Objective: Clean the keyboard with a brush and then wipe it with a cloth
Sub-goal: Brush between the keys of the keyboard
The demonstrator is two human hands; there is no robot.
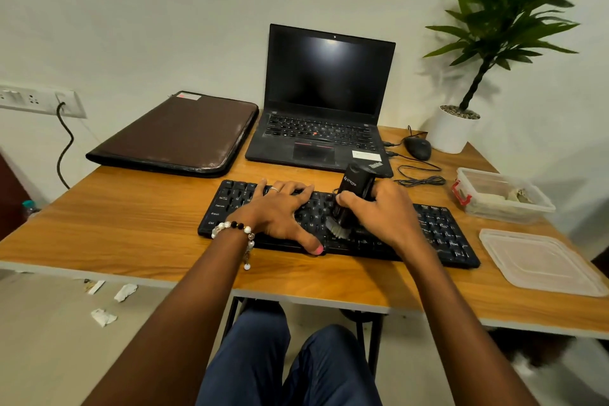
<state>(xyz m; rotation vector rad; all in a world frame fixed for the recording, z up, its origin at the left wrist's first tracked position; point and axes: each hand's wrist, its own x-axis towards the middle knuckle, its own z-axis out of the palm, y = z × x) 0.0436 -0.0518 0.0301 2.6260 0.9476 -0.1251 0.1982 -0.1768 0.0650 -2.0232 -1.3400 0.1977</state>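
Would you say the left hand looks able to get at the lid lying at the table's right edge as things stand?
Probably not easily. The left hand rests flat on the keyboard, and the lid lies beyond the right hand gripping the brush, so that arm blocks the way.

table [138, 217]: wood-grain laminate, smooth, slight sheen. keyboard [438, 234] on it: matt black plastic. brush [354, 189]: glossy black plastic body, pale bristles. Right of keyboard, lid [540, 262]: frosted clear plastic. Behind keyboard, sleeve [178, 135]: worn brown leatherette.

Laptop [324, 102], sleeve [178, 135] — potted plant [461, 102]
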